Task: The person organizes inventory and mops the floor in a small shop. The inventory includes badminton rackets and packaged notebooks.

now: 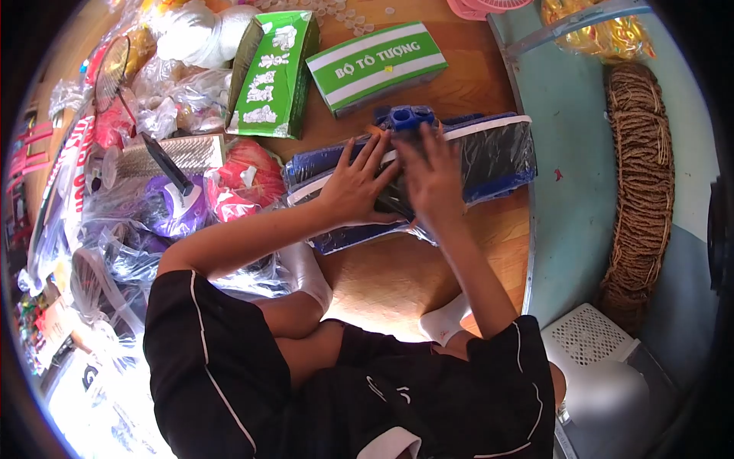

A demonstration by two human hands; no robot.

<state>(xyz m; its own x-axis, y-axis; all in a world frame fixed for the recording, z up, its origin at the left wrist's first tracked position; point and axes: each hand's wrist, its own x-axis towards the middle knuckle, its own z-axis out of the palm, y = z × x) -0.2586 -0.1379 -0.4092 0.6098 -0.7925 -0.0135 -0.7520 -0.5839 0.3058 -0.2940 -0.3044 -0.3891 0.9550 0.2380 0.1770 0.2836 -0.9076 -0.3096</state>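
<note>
A flat bundle (497, 157) in blue and black, wrapped in clear plastic with a white stripe along it, lies on the wooden floor in front of me. Its exact kind I cannot make out. My left hand (355, 183) rests on its middle with fingers spread. Beside it, my right hand (434, 183) is slightly blurred, its fingers stretched over the same bundle. Just beyond my fingertips sits a blue plastic piece (411, 117) with round holes. A dark strip under my palms is partly hidden.
Two green boxes (275, 76) (378, 65) stand behind the bundle. Plastic-wrapped goods, including a red bundle (245, 177) and a purple item with a black handle (176, 203), crowd the left. At right are a coil of brown rope (641, 183) and a white perforated basket (589, 336).
</note>
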